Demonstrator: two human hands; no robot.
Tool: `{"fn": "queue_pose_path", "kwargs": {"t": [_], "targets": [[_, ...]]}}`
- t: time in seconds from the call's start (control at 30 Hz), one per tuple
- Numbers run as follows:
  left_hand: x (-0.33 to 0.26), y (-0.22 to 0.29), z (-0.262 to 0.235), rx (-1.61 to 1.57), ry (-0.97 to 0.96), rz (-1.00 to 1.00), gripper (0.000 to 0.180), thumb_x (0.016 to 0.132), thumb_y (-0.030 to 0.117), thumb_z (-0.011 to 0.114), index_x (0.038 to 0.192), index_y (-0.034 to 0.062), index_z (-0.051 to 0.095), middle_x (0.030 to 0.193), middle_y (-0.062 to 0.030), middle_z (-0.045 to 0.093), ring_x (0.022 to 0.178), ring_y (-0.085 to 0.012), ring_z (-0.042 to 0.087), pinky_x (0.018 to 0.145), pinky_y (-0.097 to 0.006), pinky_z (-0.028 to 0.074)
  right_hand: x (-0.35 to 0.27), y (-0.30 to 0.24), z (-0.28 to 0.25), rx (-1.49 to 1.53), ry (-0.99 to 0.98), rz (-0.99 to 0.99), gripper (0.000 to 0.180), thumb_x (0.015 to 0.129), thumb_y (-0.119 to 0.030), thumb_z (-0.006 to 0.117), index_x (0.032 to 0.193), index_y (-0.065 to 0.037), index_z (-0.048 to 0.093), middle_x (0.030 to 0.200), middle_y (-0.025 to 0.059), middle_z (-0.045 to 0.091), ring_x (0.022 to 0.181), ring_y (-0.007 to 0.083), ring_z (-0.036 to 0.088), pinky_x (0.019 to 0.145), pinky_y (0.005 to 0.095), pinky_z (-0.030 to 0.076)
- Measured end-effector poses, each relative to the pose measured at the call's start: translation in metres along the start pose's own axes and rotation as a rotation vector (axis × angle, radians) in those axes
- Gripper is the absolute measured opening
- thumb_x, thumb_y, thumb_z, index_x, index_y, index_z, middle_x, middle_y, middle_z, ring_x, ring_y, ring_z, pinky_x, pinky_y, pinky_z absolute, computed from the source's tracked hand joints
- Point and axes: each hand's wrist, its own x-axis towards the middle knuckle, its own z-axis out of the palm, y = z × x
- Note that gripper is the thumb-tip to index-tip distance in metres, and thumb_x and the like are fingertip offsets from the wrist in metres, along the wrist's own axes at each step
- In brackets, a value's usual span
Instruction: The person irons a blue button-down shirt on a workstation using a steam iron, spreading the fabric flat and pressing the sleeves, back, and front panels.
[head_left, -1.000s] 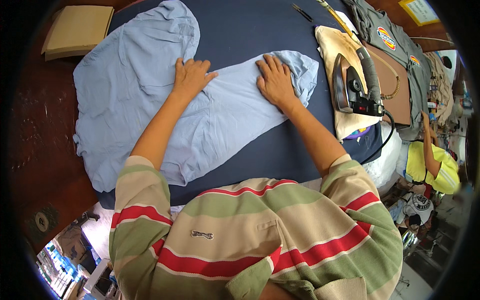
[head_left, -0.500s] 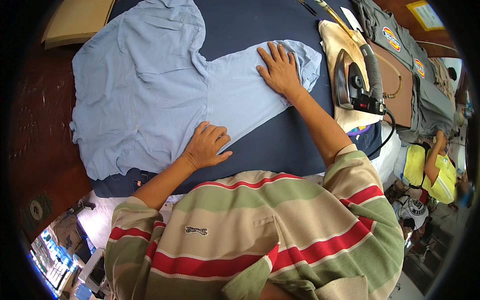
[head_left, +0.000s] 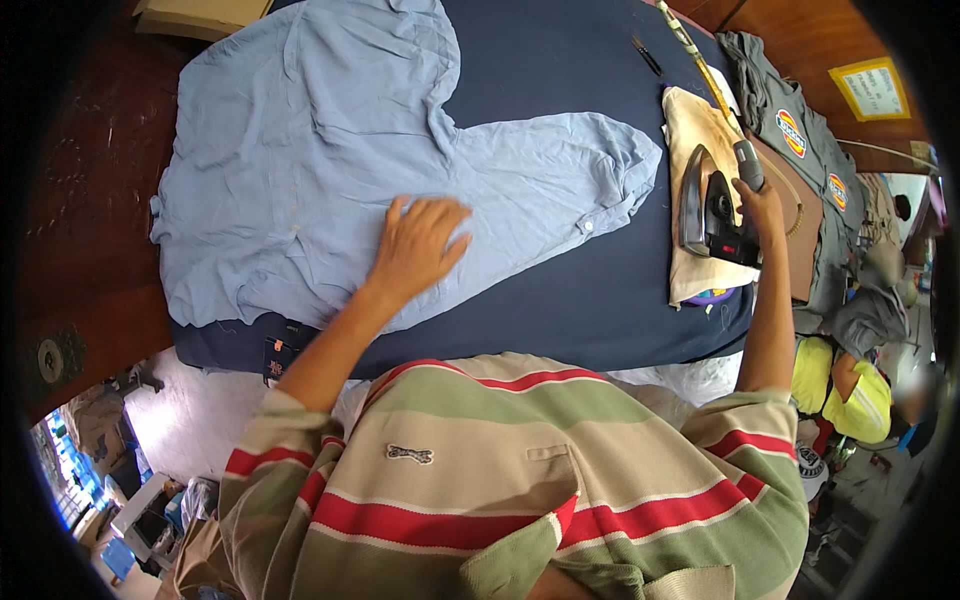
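A light blue shirt (head_left: pixel 300 150) lies spread over the navy-covered ironing surface (head_left: pixel 560 50), one sleeve stretched out to the right, its buttoned cuff at the end. Wrinkles run over the body and sleeve. My left hand (head_left: pixel 422 245) is over the shirt where the sleeve meets the body, palm down, slightly blurred and holding nothing. At the right, my right hand (head_left: pixel 763 208) is closed around the grey handle of an iron (head_left: pixel 715 215). The iron sits on a scorched cream cloth pad (head_left: pixel 690 120).
A patterned hose (head_left: pixel 695 55) runs up from the iron. Two thin dark pen-like tools (head_left: pixel 648 56) lie near the far edge. Grey garments with round logos (head_left: pixel 770 100) are at the right. A cardboard piece (head_left: pixel 205 15) is far left. Another person in a yellow vest (head_left: pixel 858 400) is at the lower right.
My right hand has left the shirt's sleeve and now grips the iron's handle. The left hand has shifted slightly up the shirt. The view has moved a little.
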Motion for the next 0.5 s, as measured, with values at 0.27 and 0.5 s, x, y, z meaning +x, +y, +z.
{"fn": "queue_pose_path", "kwargs": {"t": [0.27,0.5], "targets": [[0.132,-0.058,0.051,0.036,-0.102,0.008,0.034,0.083,0.027,0.058,0.111,0.0084,0.058,0.106,-0.0065,0.059,0.104,-0.0225,0.053,0.092,-0.046,0.033,-0.070,-0.059,-0.003,0.065,0.086,-0.279,0.051,0.067,-0.019,0.068,0.109,0.005,0.052,0.088,0.0158,0.061,0.076,0.0260,0.061,0.069,0.0331,0.047],[0.160,-0.073,0.079,0.031,-0.226,0.071,0.021,0.082,0.032,0.056,0.091,0.0131,0.059,0.093,-0.0049,0.058,0.096,-0.0236,0.055,0.082,-0.045,0.038,-0.178,-0.208,0.042,0.039,-0.242,-0.259,0.056,0.071,-0.026,0.067,0.118,-0.001,0.051,0.097,0.0260,0.062,0.089,0.0349,0.063,0.080,0.0395,0.047]]}}
